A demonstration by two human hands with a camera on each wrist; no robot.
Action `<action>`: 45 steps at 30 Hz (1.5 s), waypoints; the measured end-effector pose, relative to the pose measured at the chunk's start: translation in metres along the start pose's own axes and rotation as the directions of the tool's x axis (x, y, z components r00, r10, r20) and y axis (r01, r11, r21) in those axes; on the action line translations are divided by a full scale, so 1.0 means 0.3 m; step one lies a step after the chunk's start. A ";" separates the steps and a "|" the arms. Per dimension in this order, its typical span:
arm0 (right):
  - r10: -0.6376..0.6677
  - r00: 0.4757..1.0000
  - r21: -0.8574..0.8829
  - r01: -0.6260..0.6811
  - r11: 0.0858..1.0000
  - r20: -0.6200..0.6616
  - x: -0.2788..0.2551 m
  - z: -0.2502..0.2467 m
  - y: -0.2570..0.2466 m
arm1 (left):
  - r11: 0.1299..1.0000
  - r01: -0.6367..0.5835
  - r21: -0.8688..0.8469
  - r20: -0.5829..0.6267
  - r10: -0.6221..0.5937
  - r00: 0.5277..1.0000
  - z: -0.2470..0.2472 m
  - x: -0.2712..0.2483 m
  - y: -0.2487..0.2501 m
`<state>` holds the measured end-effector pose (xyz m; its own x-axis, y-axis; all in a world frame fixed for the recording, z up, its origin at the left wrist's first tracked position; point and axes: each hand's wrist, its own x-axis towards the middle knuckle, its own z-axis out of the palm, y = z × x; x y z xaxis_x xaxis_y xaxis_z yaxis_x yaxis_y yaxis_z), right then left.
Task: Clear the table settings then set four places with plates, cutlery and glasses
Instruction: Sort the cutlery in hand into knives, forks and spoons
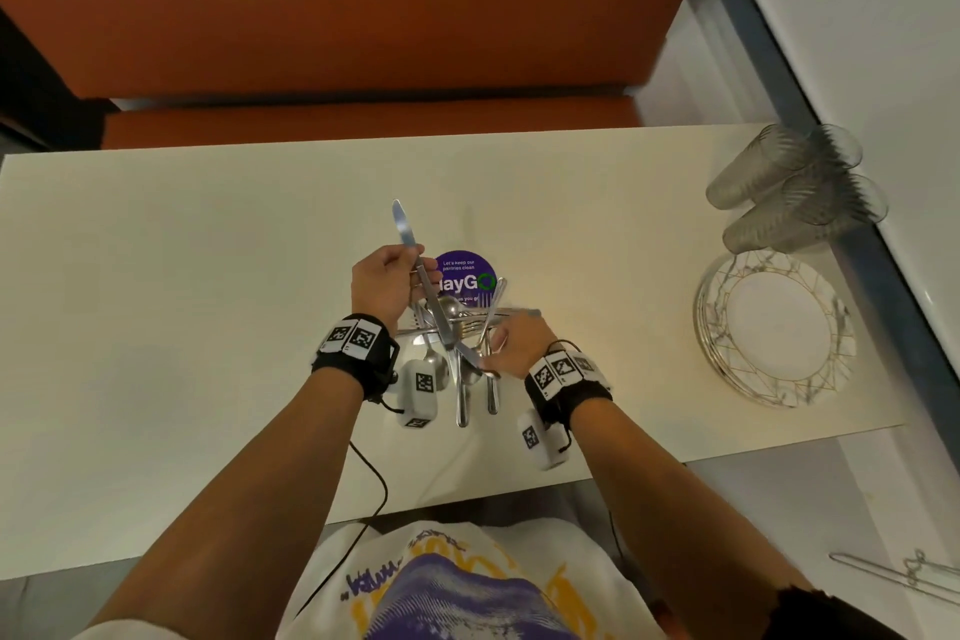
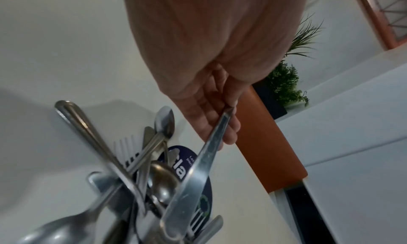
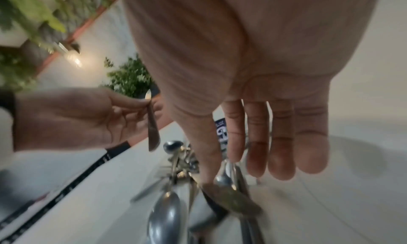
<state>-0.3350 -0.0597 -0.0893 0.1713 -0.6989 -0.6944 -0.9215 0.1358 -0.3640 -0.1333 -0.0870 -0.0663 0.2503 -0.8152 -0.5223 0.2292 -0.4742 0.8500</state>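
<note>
Cutlery sorted at mid-table

Left hand (image 1: 383, 282) pinches a knife (image 1: 422, 283), blade pointing far; right hand (image 1: 514, 344), fingers relaxed, reaches the cutlery pile (image 1: 460, 327) lying just left.

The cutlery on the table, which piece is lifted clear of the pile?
The knife pinched in the left hand, blade pointing away. The spoons and forks lie heaped in the cutlery pile beneath the right hand.

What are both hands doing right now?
Left hand: pinches a silver table knife.
Right hand: fingers straight, reaching into the steel cutlery pile, nothing gripped.
</note>
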 end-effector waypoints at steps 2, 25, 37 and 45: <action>0.057 0.998 -0.023 -0.056 0.998 0.030 -0.016 0.029 0.006 | 1.000 0.004 0.015 -0.004 -0.004 1.000 -0.012 -0.007 -0.021; 0.112 0.964 0.659 0.078 0.748 -0.241 -0.143 -0.186 0.138 | 0.986 -0.074 0.148 0.060 0.065 0.996 0.028 -0.052 0.014; -0.028 0.851 0.747 0.475 0.465 -0.524 -0.201 -0.390 0.004 | 0.962 -0.153 0.226 0.227 0.100 0.969 0.183 -0.115 0.069; 0.074 0.836 0.770 0.462 0.441 -0.544 -0.150 -0.433 -0.056 | 0.959 -0.172 0.223 0.343 0.088 0.935 0.283 -0.150 0.063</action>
<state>-0.3725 -0.1217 0.0287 -0.1151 -0.9561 -0.2695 -0.0589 0.2774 -0.9590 -0.2202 -0.0875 -0.0210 -0.0685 -0.9180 -0.3907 -0.0332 -0.3893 0.9205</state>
